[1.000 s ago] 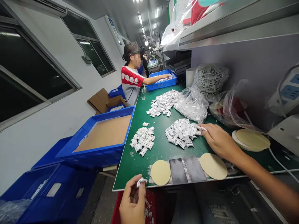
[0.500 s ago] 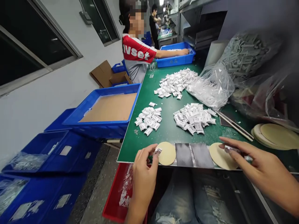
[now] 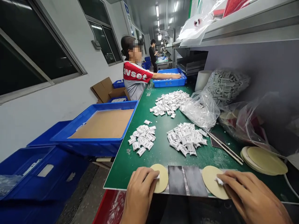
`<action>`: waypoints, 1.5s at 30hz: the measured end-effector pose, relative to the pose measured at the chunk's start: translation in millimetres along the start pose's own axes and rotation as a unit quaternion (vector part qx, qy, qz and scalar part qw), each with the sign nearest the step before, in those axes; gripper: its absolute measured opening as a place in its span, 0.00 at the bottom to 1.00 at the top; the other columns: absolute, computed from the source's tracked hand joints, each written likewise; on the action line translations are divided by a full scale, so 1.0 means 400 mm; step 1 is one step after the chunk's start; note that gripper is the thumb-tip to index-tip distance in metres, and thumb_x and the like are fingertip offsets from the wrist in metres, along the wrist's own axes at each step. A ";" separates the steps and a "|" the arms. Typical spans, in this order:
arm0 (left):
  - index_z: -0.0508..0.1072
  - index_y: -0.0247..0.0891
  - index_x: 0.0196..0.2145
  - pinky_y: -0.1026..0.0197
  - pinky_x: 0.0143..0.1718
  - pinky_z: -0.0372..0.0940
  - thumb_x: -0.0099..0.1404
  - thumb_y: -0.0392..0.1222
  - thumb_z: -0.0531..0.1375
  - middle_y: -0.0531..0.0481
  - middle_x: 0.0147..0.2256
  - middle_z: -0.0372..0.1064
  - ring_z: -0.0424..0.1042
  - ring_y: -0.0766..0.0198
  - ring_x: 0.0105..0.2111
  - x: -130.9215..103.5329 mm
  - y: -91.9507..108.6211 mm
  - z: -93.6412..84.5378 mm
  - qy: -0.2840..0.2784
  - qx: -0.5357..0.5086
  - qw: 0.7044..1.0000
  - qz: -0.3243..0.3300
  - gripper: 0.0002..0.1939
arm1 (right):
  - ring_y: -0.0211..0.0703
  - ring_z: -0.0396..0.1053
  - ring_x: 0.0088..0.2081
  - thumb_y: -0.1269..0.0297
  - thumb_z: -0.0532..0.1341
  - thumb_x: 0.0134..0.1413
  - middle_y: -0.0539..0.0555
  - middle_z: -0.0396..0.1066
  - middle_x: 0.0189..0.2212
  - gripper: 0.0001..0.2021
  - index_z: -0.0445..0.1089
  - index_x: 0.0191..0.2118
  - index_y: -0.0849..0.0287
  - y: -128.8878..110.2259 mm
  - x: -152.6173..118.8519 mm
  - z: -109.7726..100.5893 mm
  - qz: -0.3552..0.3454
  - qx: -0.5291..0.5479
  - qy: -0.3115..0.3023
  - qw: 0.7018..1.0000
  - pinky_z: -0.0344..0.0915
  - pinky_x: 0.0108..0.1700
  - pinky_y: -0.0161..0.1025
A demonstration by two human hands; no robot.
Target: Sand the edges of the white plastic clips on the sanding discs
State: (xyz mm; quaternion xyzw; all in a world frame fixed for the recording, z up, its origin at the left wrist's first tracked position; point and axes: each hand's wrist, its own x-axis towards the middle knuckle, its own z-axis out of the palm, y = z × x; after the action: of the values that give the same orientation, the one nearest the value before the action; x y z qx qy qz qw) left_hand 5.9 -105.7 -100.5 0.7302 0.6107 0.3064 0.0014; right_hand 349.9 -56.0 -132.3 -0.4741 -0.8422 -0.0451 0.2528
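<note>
My left hand [image 3: 143, 189] is closed in a pinch on a small white plastic piece, mostly hidden by the fingers, at the left pale-yellow round pad [image 3: 162, 179]. On the right pad [image 3: 211, 179], my right hand [image 3: 251, 191] pinches another small white plastic piece [image 3: 219, 180] and holds it against the pad's surface. Two dark grey rectangular plates [image 3: 193, 180] lie between the pads along the table's front edge. Beyond them are a small pile of white plastic parts [image 3: 143, 138] on the left and a larger pile [image 3: 186, 138] on the right.
A third pile of white parts [image 3: 171, 101] lies farther back, beside a clear plastic bag [image 3: 202, 109]. Thin sticks [image 3: 225, 147] and stacked round pads [image 3: 266, 160] are at right. A blue tray [image 3: 93, 141] stands left of the green table [image 3: 161, 155]. A co-worker [image 3: 135, 73] reaches into a blue bin [image 3: 169, 82].
The view has tilted upward. My right hand has closed its fingers and brought its white piece onto the right pad. My left hand stays at the left pad, its piece now more covered.
</note>
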 end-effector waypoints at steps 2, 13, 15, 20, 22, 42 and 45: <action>0.74 0.43 0.42 0.57 0.36 0.66 0.70 0.33 0.56 0.47 0.36 0.74 0.72 0.57 0.37 -0.001 -0.001 -0.003 -0.011 -0.012 1.000 0.003 0.09 | 0.53 0.73 0.41 0.63 0.57 0.63 0.55 0.76 0.44 0.13 0.74 0.49 0.51 0.002 0.006 0.002 -0.016 -0.020 -0.011 1.000 0.65 0.46 0.53; 0.75 0.43 0.41 0.60 0.33 0.65 0.70 0.33 0.56 0.48 0.34 0.73 0.71 0.59 0.33 0.014 -0.001 -0.016 -0.018 -0.032 0.999 0.015 0.09 | 0.50 0.72 0.40 0.68 0.56 0.61 0.54 0.76 0.44 0.14 0.73 0.49 0.52 -0.011 0.013 0.001 -0.035 -0.026 -0.026 0.999 0.64 0.43 0.48; 0.75 0.43 0.41 0.60 0.32 0.63 0.69 0.33 0.57 0.49 0.33 0.73 0.71 0.60 0.32 0.016 -0.002 -0.026 -0.015 -0.017 0.999 0.040 0.09 | 0.51 0.72 0.43 0.67 0.56 0.61 0.54 0.76 0.46 0.15 0.72 0.52 0.50 -0.010 0.000 0.006 -0.039 -0.026 -0.016 0.999 0.63 0.45 0.48; 0.75 0.42 0.40 0.59 0.33 0.61 0.70 0.33 0.57 0.49 0.32 0.72 0.69 0.59 0.33 0.018 -0.005 -0.027 -0.032 0.017 0.999 0.019 0.08 | 0.51 0.71 0.38 0.63 0.57 0.63 0.54 0.77 0.43 0.11 0.74 0.46 0.49 -0.006 -0.004 0.002 -0.020 -0.020 -0.046 0.999 0.62 0.41 0.48; 0.75 0.43 0.41 0.58 0.33 0.60 0.70 0.33 0.57 0.49 0.34 0.72 0.68 0.59 0.34 0.013 -0.008 -0.023 -0.055 0.013 0.998 0.013 0.08 | 0.51 0.71 0.38 0.64 0.56 0.63 0.54 0.76 0.43 0.11 0.73 0.47 0.50 -0.007 -0.004 -0.003 -0.026 -0.017 -0.045 0.999 0.61 0.42 0.49; 0.78 0.46 0.41 0.59 0.37 0.68 0.70 0.39 0.57 0.50 0.36 0.75 0.73 0.58 0.36 -0.045 -0.030 -0.107 -0.172 -0.081 0.982 -0.018 0.09 | 0.46 0.68 0.37 0.69 0.55 0.67 0.53 0.74 0.41 0.10 0.73 0.47 0.53 -0.088 -0.011 -0.084 0.002 0.023 -0.023 0.999 0.60 0.38 0.44; 0.78 0.45 0.40 0.63 0.39 0.71 0.68 0.46 0.60 0.49 0.39 0.77 0.76 0.59 0.39 -0.076 -0.071 -0.157 -0.123 -0.174 0.972 -0.103 0.08 | 0.44 0.70 0.46 0.68 0.57 0.67 0.51 0.72 0.47 0.15 0.70 0.56 0.48 -0.109 -0.031 -0.113 0.109 0.140 0.048 0.983 0.65 0.49 0.42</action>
State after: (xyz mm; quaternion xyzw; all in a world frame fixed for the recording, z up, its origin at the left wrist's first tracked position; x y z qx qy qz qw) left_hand -49.6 -148.9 -73.5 0.6842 0.6149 0.3140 0.2347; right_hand 336.5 -103.9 -91.5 -0.5203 -0.7705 0.0778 0.3601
